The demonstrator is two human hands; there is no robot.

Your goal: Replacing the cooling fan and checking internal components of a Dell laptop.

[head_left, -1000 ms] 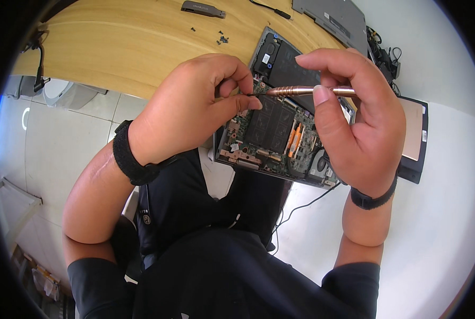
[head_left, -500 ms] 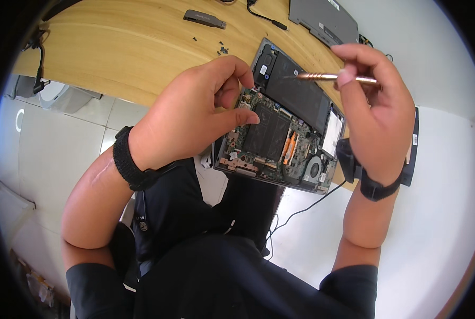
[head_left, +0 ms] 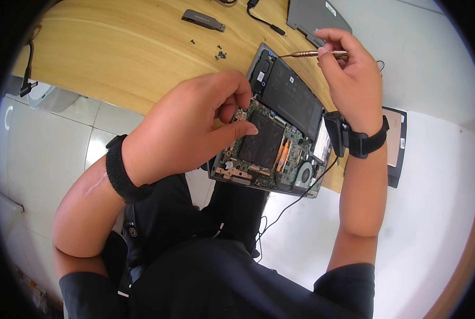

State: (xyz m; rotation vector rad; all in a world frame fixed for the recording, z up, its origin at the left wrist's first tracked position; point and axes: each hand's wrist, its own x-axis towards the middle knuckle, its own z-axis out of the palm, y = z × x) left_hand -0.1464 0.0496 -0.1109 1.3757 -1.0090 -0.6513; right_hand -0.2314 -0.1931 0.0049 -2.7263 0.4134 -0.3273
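Observation:
An opened laptop base (head_left: 232,174) lies at a slant on the front edge of the wooden table, its circuit board, round fan (head_left: 303,174) and long black battery (head_left: 293,87) bare. Between finger and thumb, my right hand (head_left: 351,80) grips a copper-coloured screwdriver (head_left: 304,53). The screwdriver's thin tip points left, at the battery's far corner; whether it touches is too small to tell. Over the laptop's left side hovers my left hand (head_left: 189,122), fingers curled and thumb apart, with nothing visible between them. The thumb tip overlaps a dark square component (head_left: 261,143).
Several small screws (head_left: 220,55) lie loose on the table (head_left: 115,48) beyond my left hand. Farther back are a grey USB stick (head_left: 203,21) and a black cable (head_left: 264,21). A dark grey laptop panel (head_left: 314,18) sits at the far right. Another cable (head_left: 296,202) hangs from my right wrist.
My right hand has moved left and away from me, bringing the screwdriver tip to the battery's far corner. My left hand keeps its pose; the whole view has shifted slightly.

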